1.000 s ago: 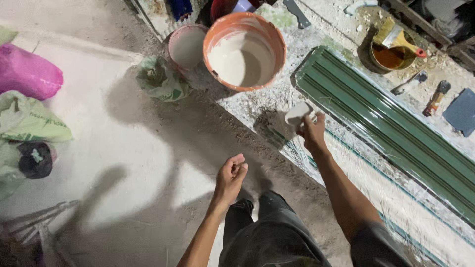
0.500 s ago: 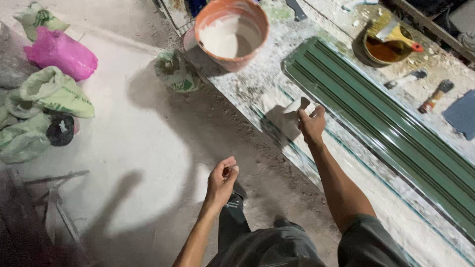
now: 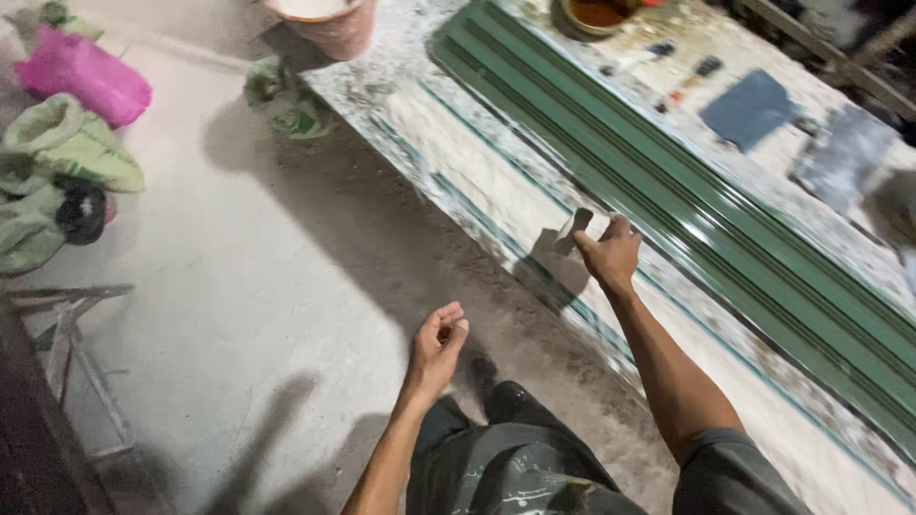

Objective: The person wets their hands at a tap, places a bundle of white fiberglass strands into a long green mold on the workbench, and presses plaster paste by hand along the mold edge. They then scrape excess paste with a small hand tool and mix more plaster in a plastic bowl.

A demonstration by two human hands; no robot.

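Right hand point(image 3: 611, 256): fingers closed on a small scraper point(image 3: 572, 231), blade just beyond the fingertips, over the paint-spattered surface point(image 3: 477, 162), near the green ribbed panel point(image 3: 687, 205). Left hand point(image 3: 437, 345): fingers loosely curled, empty, above floor point(image 3: 239, 286).

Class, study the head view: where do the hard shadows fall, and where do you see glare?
Head view: hard shadows of the arms fall on the grey floor; the right hand and its scraper cast a dark patch on the workbench; glossy streaks of glare run along the green ribbed panel; the far right corner is dim.
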